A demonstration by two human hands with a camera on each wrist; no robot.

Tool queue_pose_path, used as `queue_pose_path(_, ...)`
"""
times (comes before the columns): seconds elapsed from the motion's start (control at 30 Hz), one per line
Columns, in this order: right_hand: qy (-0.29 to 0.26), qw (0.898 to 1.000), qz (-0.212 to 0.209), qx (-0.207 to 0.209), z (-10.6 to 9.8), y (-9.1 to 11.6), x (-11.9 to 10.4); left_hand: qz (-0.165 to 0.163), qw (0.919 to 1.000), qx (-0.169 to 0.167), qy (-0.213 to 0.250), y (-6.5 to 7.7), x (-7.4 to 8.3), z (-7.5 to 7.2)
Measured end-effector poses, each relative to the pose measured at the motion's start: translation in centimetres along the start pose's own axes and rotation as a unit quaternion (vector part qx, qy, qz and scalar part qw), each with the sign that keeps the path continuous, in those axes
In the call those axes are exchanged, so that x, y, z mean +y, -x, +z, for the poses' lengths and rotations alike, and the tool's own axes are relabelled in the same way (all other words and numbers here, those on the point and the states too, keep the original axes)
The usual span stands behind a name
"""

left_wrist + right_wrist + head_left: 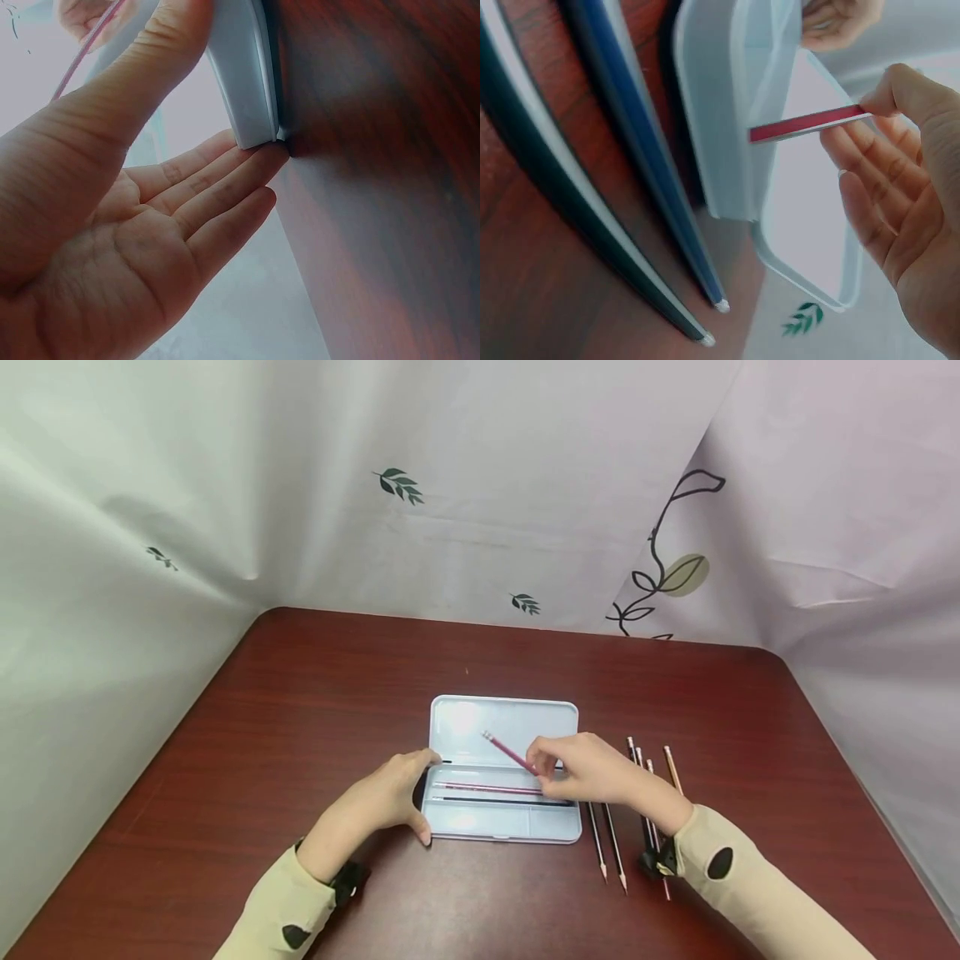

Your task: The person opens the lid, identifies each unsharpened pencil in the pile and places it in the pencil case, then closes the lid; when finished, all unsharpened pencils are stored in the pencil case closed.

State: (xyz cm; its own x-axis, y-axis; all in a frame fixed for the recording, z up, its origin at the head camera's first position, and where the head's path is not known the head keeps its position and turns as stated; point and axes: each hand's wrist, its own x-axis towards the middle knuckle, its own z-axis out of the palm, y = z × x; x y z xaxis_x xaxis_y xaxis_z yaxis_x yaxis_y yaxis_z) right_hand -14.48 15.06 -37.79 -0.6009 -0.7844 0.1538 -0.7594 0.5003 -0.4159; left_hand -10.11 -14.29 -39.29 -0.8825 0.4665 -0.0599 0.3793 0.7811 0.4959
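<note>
A white pencil case [472,820] lies unfolded, its lid [457,718] back on the table. My left hand [386,793] spans the case's left end, thumb at the front corner and fingers by the hinge side; in the left wrist view these fingers [225,184] look nearly straight against the end. Between thumb and fingertips my right hand [588,768] pinches a pink pencil [510,753], tilted above the case with its eraser end up and left. Inside the case lie another pink pencil [487,789] and a dark pencil [495,802]. The right hand hides their right ends.
Just right of the case, two dark pencils [615,852] lie with their tips toward me. Several more pencils [651,839] are partly under my right forearm, including a tan one [672,768]. The brown table [315,693] meets a white patterned cloth [465,543] behind.
</note>
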Motion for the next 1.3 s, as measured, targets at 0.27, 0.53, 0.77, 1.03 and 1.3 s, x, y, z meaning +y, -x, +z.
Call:
queue_pose_path(0.27, 0.039, 0.998, -0.015, -0.04, 1.2, -0.9, -0.2, 0.012, 0.9999, 0.002, -0.002, -0.1, 0.0, -0.1)
queue_pose_path(0.53, 0.059, 0.994, -0.038, -0.078, 1.7, -1.3, -0.4, 0.018, 0.9998, -0.001, 0.0, -0.3, 0.0, 0.0)
queue_pose_path(0.77, 0.055, 0.993, -0.048, -0.088, 1.9, -1.3, -0.7, 0.022, 0.9998, 0.001, -0.004, -0.3, 0.0, -0.1)
queue_pose_path(1.03, 0.049, 0.994, -0.033, -0.092, 1.6, -0.9, -0.3, 0.029, 0.9995, 0.005, -0.009, -0.2, 0.0, -0.1)
queue_pose_path(1.3, 0.03, 0.998, 0.008, -0.063, 0.0, 0.4, 0.6, 0.014, 0.9999, 0.006, -0.001, 0.1, -0.3, 0.1)
